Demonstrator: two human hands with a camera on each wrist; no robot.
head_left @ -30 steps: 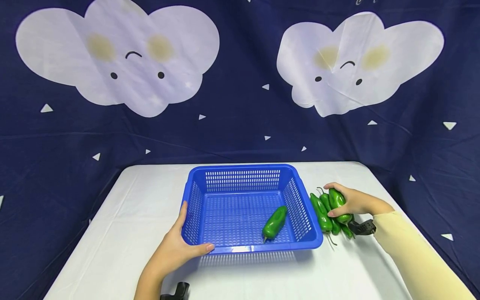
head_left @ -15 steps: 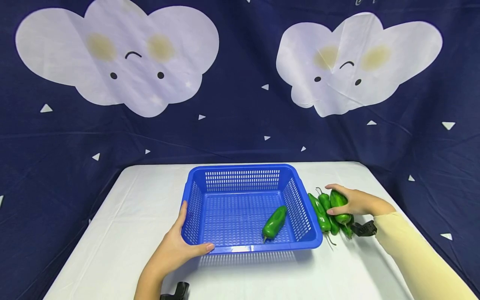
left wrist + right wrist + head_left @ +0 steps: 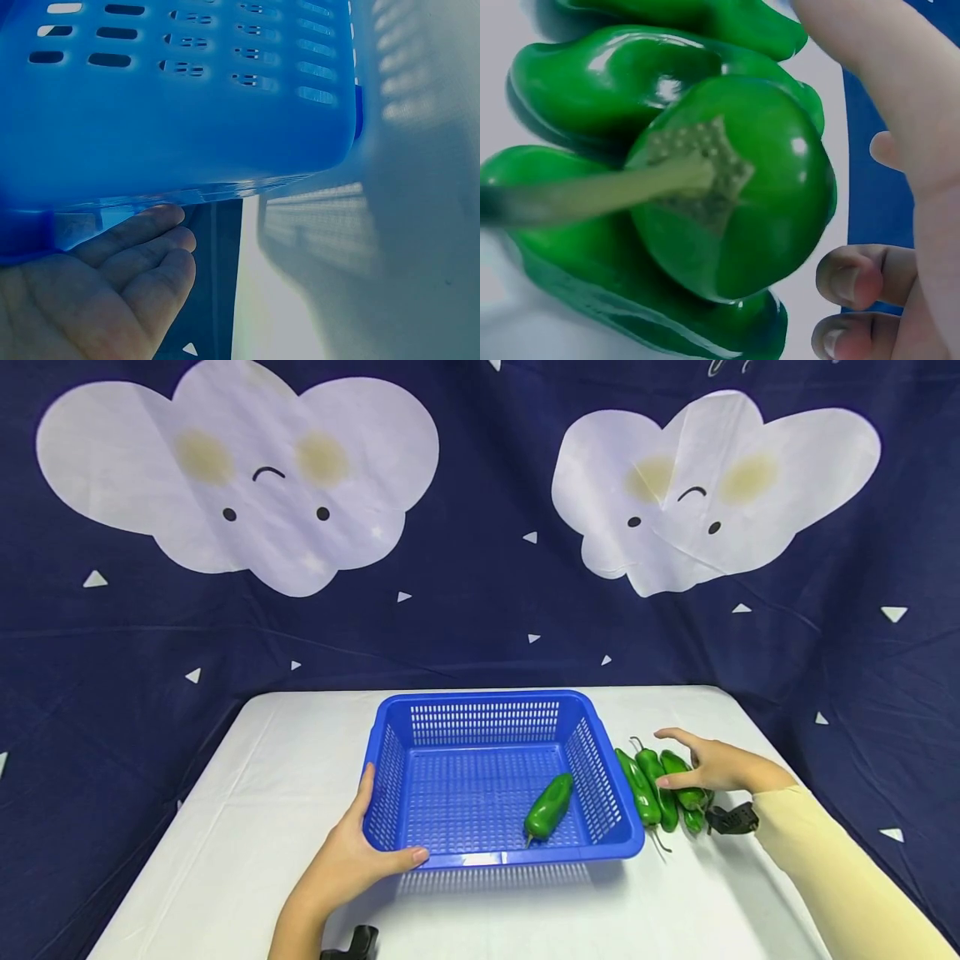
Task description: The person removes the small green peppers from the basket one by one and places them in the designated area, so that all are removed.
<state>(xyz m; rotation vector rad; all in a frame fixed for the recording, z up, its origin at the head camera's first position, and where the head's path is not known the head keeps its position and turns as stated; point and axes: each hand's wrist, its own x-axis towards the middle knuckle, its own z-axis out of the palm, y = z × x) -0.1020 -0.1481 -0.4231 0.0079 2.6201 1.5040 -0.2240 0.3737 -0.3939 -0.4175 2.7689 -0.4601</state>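
Observation:
My left hand (image 3: 347,852) holds the near left corner of a blue plastic basket (image 3: 491,858), thumb over the front rim and other fingers at the left side. The left wrist view shows several fingertips (image 3: 176,240) beneath the basket's edge. One green pepper (image 3: 550,807) lies inside the basket near its right wall. To the right of the basket, my right hand (image 3: 712,766) hovers with thumb and fingers spread around a green pepper (image 3: 780,202) that rests across others. In the right wrist view, a gap shows between this pepper and the curled fingertips (image 3: 847,281).
Several green peppers (image 3: 639,789) with thin stems lie in a cluster beside the basket's right wall. A white cloth covers the table (image 3: 247,827). Behind its back edge hangs a dark blue curtain (image 3: 480,627) printed with clouds.
The pepper under my right hand has come down onto the cluster, and the hand has shifted slightly right, its fingers now apart from it. My left hand and the basket stay put.

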